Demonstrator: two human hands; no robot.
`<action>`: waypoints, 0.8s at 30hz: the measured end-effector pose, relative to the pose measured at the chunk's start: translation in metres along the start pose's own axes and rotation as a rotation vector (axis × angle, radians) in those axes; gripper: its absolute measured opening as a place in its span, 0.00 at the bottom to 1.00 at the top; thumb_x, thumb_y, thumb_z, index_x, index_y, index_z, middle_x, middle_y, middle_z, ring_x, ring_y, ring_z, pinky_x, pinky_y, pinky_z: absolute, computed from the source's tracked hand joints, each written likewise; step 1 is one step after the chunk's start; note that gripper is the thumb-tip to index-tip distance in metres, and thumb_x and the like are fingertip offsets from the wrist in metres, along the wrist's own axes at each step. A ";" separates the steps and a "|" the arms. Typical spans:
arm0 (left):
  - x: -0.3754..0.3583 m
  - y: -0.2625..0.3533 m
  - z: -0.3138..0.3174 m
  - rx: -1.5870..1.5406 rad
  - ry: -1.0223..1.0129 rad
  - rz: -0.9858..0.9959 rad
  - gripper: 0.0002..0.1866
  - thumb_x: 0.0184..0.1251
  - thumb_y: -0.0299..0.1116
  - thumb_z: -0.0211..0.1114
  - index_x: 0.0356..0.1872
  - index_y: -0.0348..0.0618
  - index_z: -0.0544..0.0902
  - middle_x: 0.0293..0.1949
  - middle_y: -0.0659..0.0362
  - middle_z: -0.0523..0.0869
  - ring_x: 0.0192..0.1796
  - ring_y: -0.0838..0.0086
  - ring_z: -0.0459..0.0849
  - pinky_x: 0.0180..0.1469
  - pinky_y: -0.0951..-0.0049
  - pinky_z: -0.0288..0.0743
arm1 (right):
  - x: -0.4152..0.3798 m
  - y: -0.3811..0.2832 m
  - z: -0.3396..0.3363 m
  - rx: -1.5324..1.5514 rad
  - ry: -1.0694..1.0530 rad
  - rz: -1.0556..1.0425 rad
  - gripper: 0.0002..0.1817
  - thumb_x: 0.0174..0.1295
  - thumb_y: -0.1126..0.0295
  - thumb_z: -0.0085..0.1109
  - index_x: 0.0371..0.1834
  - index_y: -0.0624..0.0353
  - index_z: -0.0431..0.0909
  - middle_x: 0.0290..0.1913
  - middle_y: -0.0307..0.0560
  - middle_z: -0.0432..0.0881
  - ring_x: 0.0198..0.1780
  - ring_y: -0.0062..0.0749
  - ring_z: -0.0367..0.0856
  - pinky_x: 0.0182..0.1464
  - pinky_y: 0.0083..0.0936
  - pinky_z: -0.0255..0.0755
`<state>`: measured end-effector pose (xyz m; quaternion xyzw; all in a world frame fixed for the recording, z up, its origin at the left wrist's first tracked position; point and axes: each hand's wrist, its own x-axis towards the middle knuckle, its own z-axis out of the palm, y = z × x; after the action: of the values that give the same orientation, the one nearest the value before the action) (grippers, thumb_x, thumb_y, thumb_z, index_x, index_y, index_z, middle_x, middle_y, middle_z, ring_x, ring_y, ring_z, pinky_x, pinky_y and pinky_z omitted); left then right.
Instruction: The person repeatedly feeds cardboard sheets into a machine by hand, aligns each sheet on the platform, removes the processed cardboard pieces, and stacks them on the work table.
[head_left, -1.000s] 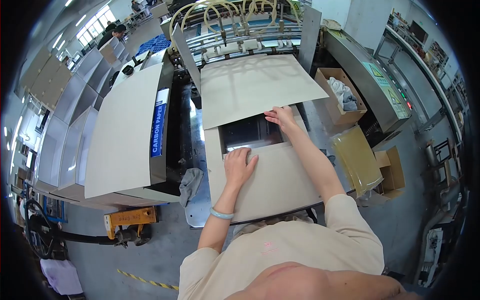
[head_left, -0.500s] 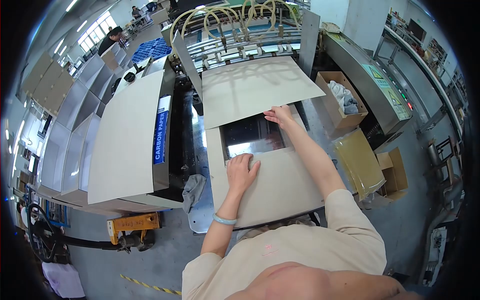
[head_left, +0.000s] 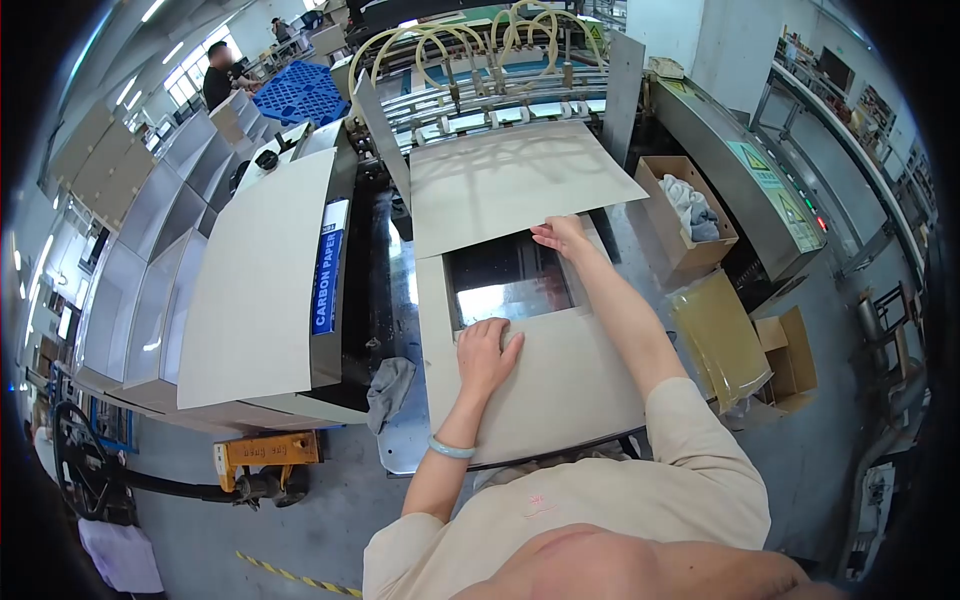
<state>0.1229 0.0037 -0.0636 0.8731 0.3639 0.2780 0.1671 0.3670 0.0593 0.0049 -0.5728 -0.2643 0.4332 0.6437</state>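
Note:
A light board sheet [head_left: 520, 185] lies under the machine's bar of hoses, its front edge over a dark glossy opening [head_left: 510, 280]. My right hand [head_left: 563, 236] is at that front edge with its fingers bent together; whether they pinch the sheet is hard to make out. Nearer to me, a grey-beige board [head_left: 560, 375] covers the table in front of the opening. My left hand [head_left: 486, 355] rests flat on this board at the opening's near edge, fingers and thumb spread, holding nothing.
A large sheet [head_left: 260, 290] lies on a stack at the left, beside a blue carbon paper box [head_left: 326, 270]. A grey cloth [head_left: 390, 390] hangs by the table. At the right are a carton of rags [head_left: 685, 210] and a yellowish wrapped pack [head_left: 722, 335]. A person [head_left: 217, 80] stands far left.
The camera view has shifted slightly, so the scene sits a little lower and further right. Both hands keep nearly the same places. The distant person is now more upright.

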 end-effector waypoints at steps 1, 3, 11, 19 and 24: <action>0.000 0.000 0.000 -0.002 -0.001 -0.002 0.15 0.62 0.41 0.63 0.42 0.40 0.84 0.43 0.57 0.86 0.50 0.65 0.81 0.59 0.67 0.68 | 0.000 0.000 -0.001 -0.010 -0.008 0.000 0.16 0.65 0.68 0.55 0.50 0.68 0.70 0.40 0.52 0.81 0.41 0.34 0.84 0.39 0.25 0.80; 0.000 0.001 -0.001 -0.009 -0.002 -0.006 0.15 0.62 0.41 0.63 0.42 0.40 0.84 0.44 0.56 0.86 0.50 0.65 0.81 0.60 0.67 0.68 | 0.003 -0.004 -0.001 -0.031 -0.024 0.001 0.16 0.65 0.68 0.55 0.51 0.68 0.70 0.41 0.52 0.81 0.41 0.33 0.84 0.40 0.25 0.80; 0.000 0.002 -0.001 -0.010 -0.007 -0.010 0.16 0.62 0.41 0.63 0.42 0.40 0.84 0.44 0.56 0.86 0.50 0.65 0.81 0.60 0.67 0.68 | 0.008 -0.011 -0.001 -0.110 -0.081 -0.002 0.17 0.65 0.67 0.55 0.52 0.66 0.71 0.41 0.51 0.82 0.41 0.32 0.83 0.40 0.25 0.79; -0.001 0.000 0.000 -0.002 -0.009 -0.001 0.15 0.62 0.41 0.63 0.42 0.40 0.84 0.44 0.56 0.86 0.50 0.65 0.81 0.60 0.67 0.68 | -0.012 -0.002 -0.026 -0.178 -0.120 0.008 0.18 0.65 0.65 0.56 0.54 0.65 0.72 0.41 0.50 0.83 0.41 0.31 0.83 0.41 0.25 0.79; 0.000 0.000 0.000 0.005 0.001 0.014 0.15 0.61 0.40 0.64 0.43 0.41 0.83 0.43 0.57 0.86 0.49 0.65 0.81 0.59 0.67 0.68 | -0.054 0.004 -0.071 -0.238 -0.051 -0.002 0.18 0.63 0.66 0.57 0.53 0.63 0.74 0.40 0.47 0.83 0.39 0.28 0.82 0.40 0.23 0.77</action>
<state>0.1231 0.0030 -0.0638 0.8759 0.3585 0.2789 0.1628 0.3990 -0.0229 -0.0052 -0.6337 -0.3308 0.4125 0.5646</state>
